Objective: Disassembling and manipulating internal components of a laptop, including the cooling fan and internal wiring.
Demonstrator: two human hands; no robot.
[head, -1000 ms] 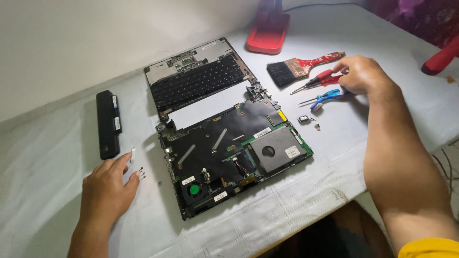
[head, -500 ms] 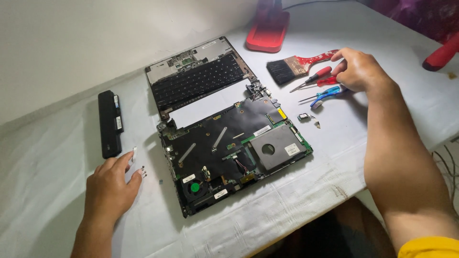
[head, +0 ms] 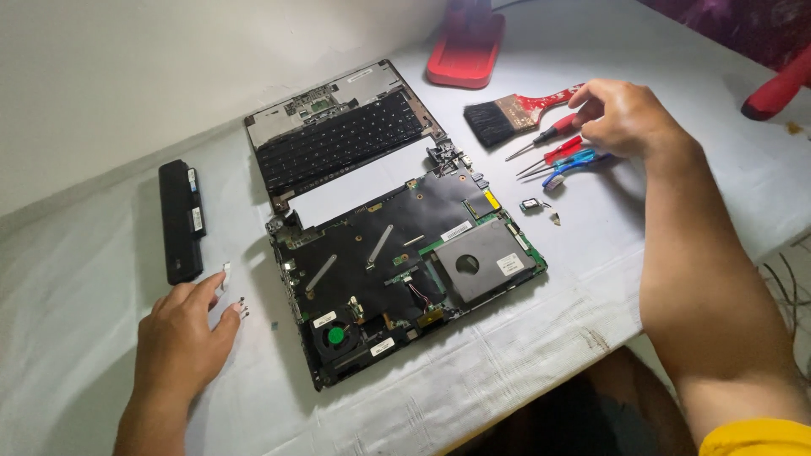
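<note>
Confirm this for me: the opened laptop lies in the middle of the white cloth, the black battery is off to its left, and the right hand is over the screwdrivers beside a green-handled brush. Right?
Not quite. The head view shows the brush has a red handle, not green. The rest holds: the opened laptop lies mid-cloth, the battery to its left, the right hand over the screwdrivers.

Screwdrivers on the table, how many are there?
2: a red-handled screwdriver just under the right hand, and a blue-handled screwdriver beside it. The hand may hide more.
</note>
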